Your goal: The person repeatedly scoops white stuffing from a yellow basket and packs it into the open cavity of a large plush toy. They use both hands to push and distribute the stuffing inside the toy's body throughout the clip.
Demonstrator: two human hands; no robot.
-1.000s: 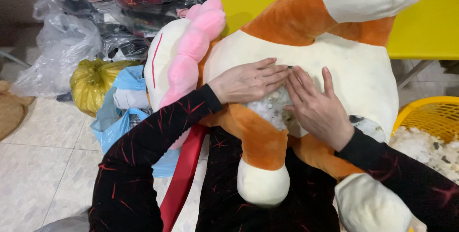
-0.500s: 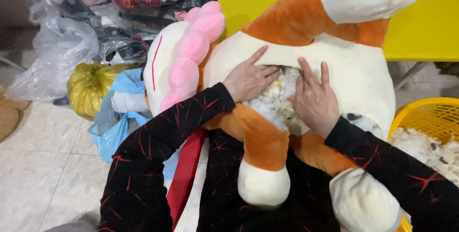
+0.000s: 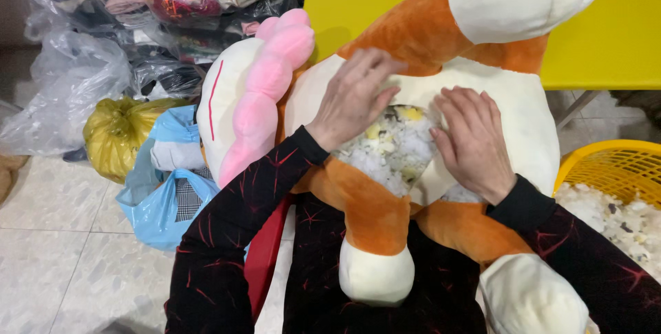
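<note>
Mid-stuffing, the left hand (image 3: 354,96) and right hand (image 3: 475,141), both flat and unclenched, spread the belly opening of the large orange-and-cream plush toy (image 3: 427,51) on the lap; shredded white filling (image 3: 392,151) shows between them; pressing it deeper seems needed, more lying in the yellow plastic basket (image 3: 599,162) at 3 o'clock.

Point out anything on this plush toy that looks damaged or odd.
The plush toy has an open gap in its cream belly, exposing white and yellowish stuffing. The left hand and right hand rest on either side of the opening.

Orange-and-cream plush toy (image 3: 427,45) lies belly-up, seam open, white stuffing (image 3: 392,151) exposed.
</note>
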